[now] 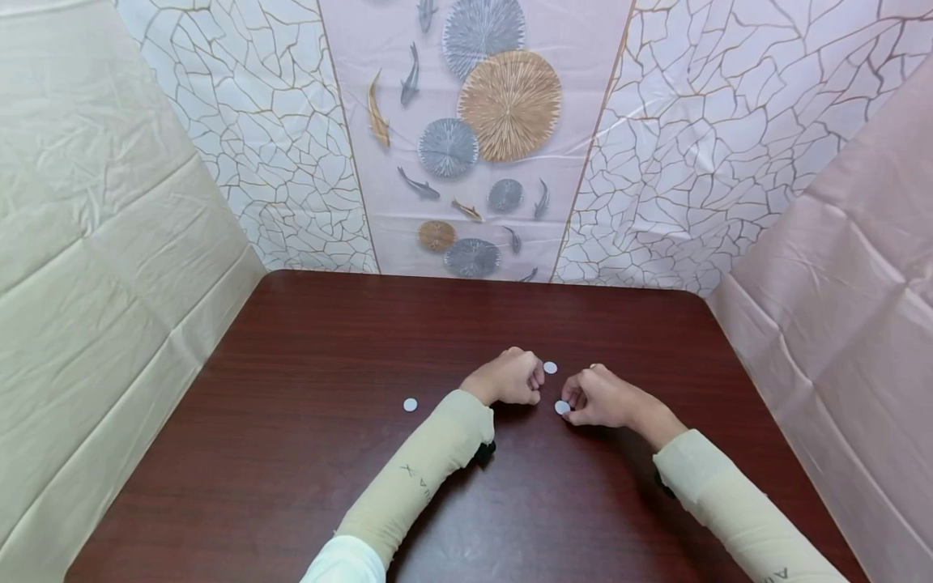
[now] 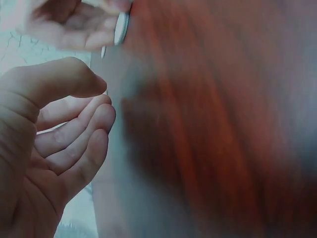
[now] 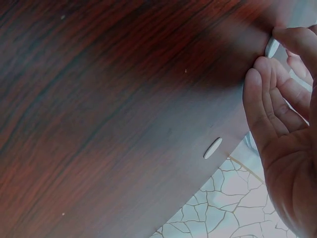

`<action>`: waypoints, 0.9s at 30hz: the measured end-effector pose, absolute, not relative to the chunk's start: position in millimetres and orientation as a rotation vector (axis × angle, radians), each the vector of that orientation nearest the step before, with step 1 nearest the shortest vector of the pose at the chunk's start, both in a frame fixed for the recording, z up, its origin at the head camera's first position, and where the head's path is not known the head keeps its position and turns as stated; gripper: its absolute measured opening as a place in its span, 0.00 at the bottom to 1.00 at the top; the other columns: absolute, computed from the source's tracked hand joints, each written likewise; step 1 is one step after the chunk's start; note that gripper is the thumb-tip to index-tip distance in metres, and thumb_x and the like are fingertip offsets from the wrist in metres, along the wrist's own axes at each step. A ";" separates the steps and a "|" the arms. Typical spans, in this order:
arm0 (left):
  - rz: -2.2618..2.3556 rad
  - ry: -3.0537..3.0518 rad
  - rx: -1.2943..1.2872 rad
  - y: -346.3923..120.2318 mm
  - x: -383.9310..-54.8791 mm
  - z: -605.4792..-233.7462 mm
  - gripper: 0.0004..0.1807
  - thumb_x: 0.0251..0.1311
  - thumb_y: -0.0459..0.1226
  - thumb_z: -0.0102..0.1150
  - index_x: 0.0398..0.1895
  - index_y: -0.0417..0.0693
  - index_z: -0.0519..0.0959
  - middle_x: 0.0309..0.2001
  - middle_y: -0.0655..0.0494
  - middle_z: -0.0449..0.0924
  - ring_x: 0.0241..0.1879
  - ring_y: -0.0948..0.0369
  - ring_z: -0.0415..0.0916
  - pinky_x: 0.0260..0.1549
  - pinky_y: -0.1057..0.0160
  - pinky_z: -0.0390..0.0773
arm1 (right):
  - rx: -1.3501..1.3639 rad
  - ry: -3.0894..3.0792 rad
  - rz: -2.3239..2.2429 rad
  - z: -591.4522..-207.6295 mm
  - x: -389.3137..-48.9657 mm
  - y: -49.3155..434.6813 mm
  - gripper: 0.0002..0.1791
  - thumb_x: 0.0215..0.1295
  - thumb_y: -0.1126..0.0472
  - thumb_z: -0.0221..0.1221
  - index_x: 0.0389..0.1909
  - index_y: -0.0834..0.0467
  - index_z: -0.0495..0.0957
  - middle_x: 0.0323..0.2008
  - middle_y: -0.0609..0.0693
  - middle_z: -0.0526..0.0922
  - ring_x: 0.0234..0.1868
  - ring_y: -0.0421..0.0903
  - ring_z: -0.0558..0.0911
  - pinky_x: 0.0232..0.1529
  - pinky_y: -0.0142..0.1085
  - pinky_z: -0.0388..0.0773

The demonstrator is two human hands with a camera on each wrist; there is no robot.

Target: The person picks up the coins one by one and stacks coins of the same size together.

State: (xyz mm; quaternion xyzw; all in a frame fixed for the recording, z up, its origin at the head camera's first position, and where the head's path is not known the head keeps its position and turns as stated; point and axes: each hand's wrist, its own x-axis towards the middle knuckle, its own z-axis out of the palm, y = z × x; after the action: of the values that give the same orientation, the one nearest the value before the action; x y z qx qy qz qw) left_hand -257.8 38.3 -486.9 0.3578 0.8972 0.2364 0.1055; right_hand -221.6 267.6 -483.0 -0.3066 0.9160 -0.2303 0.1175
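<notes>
Three small white round discs lie on the dark brown tabletop in the head view. One disc [image 1: 562,407] is between the thumb and fingertips of my right hand [image 1: 601,398], which pinches it by its edges down at the wood; the right wrist view shows this disc [image 3: 272,47] edge-on. Just left of it, my left hand [image 1: 510,378] hovers low with loosely curled fingers and nothing in them. A second disc [image 1: 550,368] lies between and slightly beyond the two hands. The third disc [image 1: 411,404] sits apart, left of my left forearm.
The table [image 1: 306,348] has a glossy wood-grain top with rounded far corners. Behind it hangs a patterned cloth [image 1: 466,202] with fish and round shapes. Pale fabric walls [image 1: 109,267] enclose the left and right sides. Light sleeves cover both forearms.
</notes>
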 end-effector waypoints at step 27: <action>0.550 2.676 0.970 45.7 -302.2 -487.4 0.14 0.66 0.41 0.70 0.51 0.47 0.82 0.48 0.56 0.85 0.48 0.63 0.81 0.50 0.68 0.81 | -0.940 2.829 -0.530 -484.1 -216.6 257.9 0.07 0.55 0.57 0.72 0.27 0.54 0.85 0.23 0.40 0.86 0.25 0.27 0.80 0.29 0.25 0.79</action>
State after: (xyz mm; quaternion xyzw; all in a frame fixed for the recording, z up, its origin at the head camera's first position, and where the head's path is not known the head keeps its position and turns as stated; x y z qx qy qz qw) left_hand -302.2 45.7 -487.4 0.3322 0.9163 0.1883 0.1210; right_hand -216.6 257.9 -484.1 -0.3100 0.9328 -0.1747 0.0568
